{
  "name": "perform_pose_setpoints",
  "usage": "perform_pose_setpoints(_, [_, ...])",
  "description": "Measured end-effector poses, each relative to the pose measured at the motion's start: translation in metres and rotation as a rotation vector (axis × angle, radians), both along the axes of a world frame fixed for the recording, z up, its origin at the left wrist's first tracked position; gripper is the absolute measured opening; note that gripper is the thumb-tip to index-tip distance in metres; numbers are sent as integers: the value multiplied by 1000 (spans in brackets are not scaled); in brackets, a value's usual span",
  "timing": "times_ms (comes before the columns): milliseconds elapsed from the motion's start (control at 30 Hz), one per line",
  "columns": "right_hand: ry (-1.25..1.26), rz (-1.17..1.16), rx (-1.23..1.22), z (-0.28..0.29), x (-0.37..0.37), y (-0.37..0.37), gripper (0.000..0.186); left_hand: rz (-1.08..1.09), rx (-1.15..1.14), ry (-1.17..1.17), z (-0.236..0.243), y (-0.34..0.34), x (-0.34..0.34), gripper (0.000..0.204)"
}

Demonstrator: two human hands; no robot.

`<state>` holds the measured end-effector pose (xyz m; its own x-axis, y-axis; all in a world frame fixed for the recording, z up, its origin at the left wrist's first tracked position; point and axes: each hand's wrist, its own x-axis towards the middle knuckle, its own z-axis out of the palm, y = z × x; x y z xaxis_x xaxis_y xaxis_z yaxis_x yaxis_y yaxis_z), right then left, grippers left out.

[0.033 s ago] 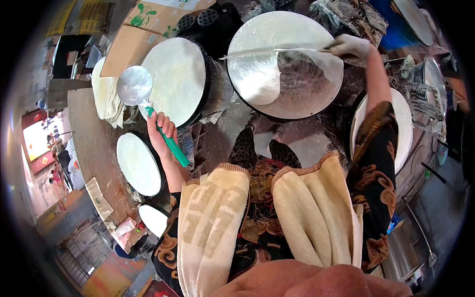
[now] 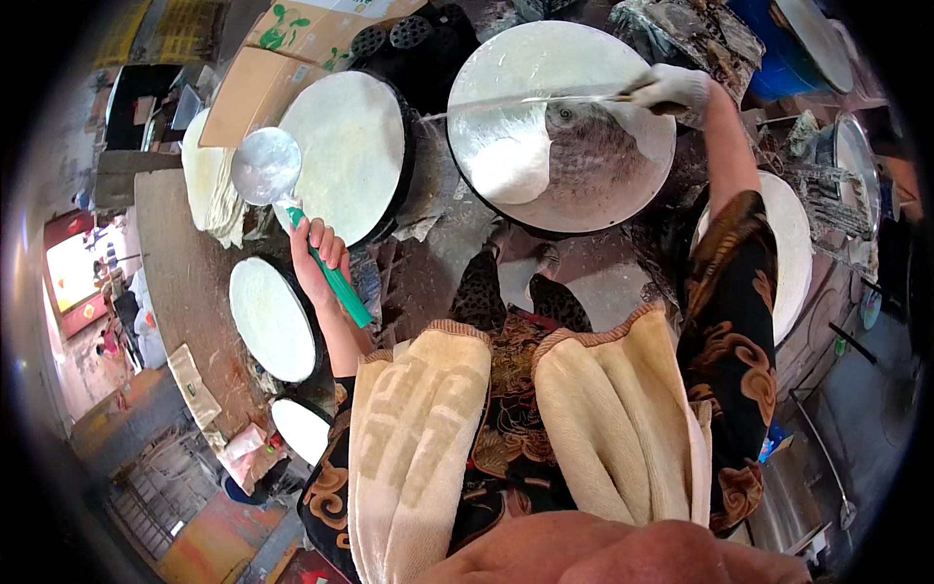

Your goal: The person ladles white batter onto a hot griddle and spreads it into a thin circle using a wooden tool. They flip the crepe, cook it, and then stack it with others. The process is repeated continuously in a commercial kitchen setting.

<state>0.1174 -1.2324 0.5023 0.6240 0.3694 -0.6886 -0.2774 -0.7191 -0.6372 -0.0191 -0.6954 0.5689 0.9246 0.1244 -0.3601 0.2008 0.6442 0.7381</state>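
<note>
My left hand (image 2: 320,255), bare, is wrapped round the green handle of a ladle (image 2: 267,167). The ladle's round, pale bowl tilts up at the near side of a round griddle covered with white batter (image 2: 341,161). My right hand (image 2: 678,94), in a whitish glove, grips one end of a long thin spreading blade (image 2: 530,100). That blade stretches leftward across the large round griddle (image 2: 623,209) ahead of me. White batter (image 2: 511,156) coats the griddle's far and left parts; dark metal shows through at the middle right. Whether the blade touches the batter, I cannot tell.
More batter-covered rounds stand at the left (image 2: 271,319) and right (image 2: 793,258). A cardboard box (image 2: 255,97) and black honeycomb briquettes (image 2: 409,34) sit at the far left. A wooden table (image 2: 165,263) runs along the left. A blue bin (image 2: 759,58) stands far right.
My gloved right hand has shifted a little to the left, and the blade with it, its tip now past the griddle's left rim. My left hand and the ladle hold nearly still.
</note>
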Motion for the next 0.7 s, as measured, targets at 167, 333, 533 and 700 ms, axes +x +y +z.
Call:
perform_pose_setpoints(167, [28, 130, 185, -38, -26, -14, 48, 9, 33, 20, 21, -13, -12, 36])
perform_pose_setpoints(333, [126, -66, -357, 52, -137, -44, 37, -28, -157, -30, 6, -8, -1, 26])
perform_pose_setpoints(533, [13, -752, -2, -1, -334, 29, 43, -102, -220, -72, -1, 15, -3, 10])
perform_pose_setpoints(700, [194, -974, 842, -16, -314, 279, 44, -181, -282, -69, 3, 36, -16, 15])
